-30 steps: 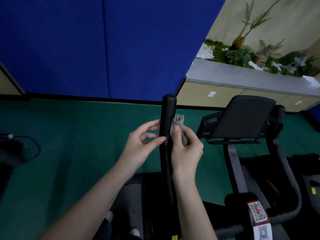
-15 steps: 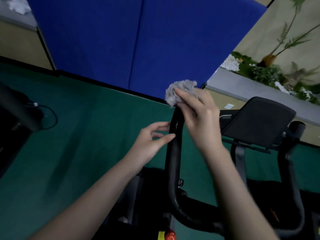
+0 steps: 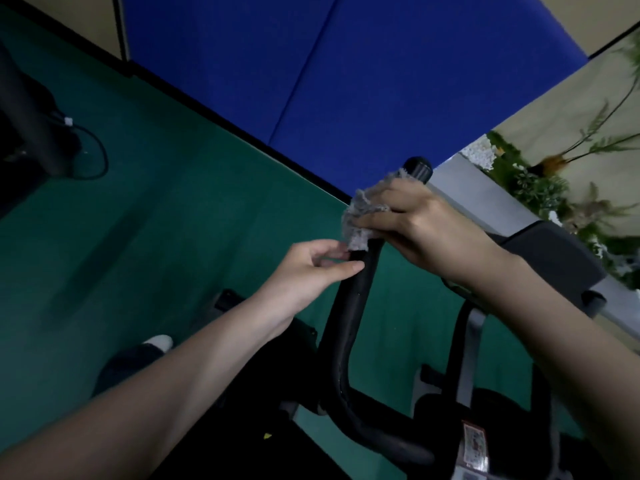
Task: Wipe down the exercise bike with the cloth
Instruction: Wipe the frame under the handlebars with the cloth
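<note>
Nearest, a dark shoe with a white toe [image 3: 140, 355] is planted on the green carpeted floor [image 3: 166, 220] beside the bike's base, so that the bar can be reached at arm's length. A white sticker with a printed code [image 3: 473, 445] is seen low on the frame.

The black foam-covered handlebar [image 3: 346, 323], a matte tube, is curved up out of the frame. It is lightly pinched by the left hand [image 3: 308, 275] just under the cloth, thumb in front and fingers curled at its side, probably so that the bar is steadied against the rubbing.

Above that, the grey fluffy cloth [image 3: 360, 216] is wrapped round the upper bar and clenched there by the right hand [image 3: 426, 230], fingers closed over it. The looped, ragged pile is bunched out at both ends of the fist. A full wrap is judged to clean all round in one stroke. Only the ribbed black end cap [image 3: 419, 169] is left bare.

Further off are a dark padded console panel [image 3: 554, 261], smooth blue wall panels [image 3: 346, 81] and a grey ledge of green plants [image 3: 540, 188].
</note>
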{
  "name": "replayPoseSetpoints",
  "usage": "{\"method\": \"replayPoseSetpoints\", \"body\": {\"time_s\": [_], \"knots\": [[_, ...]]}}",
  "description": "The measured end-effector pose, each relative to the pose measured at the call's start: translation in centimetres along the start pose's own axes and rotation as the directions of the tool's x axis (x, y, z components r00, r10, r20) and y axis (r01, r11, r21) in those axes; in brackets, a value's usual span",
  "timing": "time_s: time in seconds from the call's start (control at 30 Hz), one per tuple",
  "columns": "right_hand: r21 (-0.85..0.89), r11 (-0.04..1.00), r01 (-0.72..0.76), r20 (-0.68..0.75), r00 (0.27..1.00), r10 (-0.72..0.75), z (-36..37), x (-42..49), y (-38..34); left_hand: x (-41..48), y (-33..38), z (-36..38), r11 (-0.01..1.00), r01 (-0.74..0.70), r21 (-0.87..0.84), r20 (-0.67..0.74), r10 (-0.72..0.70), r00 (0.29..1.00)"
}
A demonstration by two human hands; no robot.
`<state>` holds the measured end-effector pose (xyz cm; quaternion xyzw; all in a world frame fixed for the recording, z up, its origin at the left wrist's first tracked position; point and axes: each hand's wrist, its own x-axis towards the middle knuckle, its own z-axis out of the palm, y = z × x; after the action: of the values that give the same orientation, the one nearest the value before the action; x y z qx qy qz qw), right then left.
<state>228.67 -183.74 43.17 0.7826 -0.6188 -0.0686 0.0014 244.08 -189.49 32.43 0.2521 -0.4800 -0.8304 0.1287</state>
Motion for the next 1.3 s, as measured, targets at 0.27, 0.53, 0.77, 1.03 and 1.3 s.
{"method": "replayPoseSetpoints", "body": {"time_s": [0.27, 0.53, 0.77, 1.03, 1.3], "knots": [[-0.002, 1.000, -0.031, -0.051, 0.998, 0.031, 1.0, -0.9, -0.7, -0.3, -0.8, 0.5, 0.994, 0.027, -0.103, -0.063, -0.034, 0.997], [-0.104, 0.995, 0.013, 0.070, 0.998, -0.006, -0.7, 1.1, 0.5, 0.3, -0.8, 0.5, 0.993, 0.029, -0.119, -0.083, -0.039, 0.996], [-0.082, 0.982, -0.170, 0.380, 0.906, 0.189, -3.5, 6.5, 3.4, 0.5, -1.1, 0.6, 0.991, 0.050, -0.127, -0.073, -0.059, 0.996], [-0.090, 0.960, -0.265, 0.741, 0.626, 0.243, -3.0, 9.7, 2.2, 0.4, -0.4, 0.4, 0.988, 0.069, -0.136, -0.047, -0.076, 0.996], [-0.095, 0.927, -0.363, 0.842, 0.467, 0.269, -3.8, 11.3, 3.6, 0.5, 0.0, 0.2, 0.988, 0.083, -0.128, -0.042, -0.089, 0.995]]}}
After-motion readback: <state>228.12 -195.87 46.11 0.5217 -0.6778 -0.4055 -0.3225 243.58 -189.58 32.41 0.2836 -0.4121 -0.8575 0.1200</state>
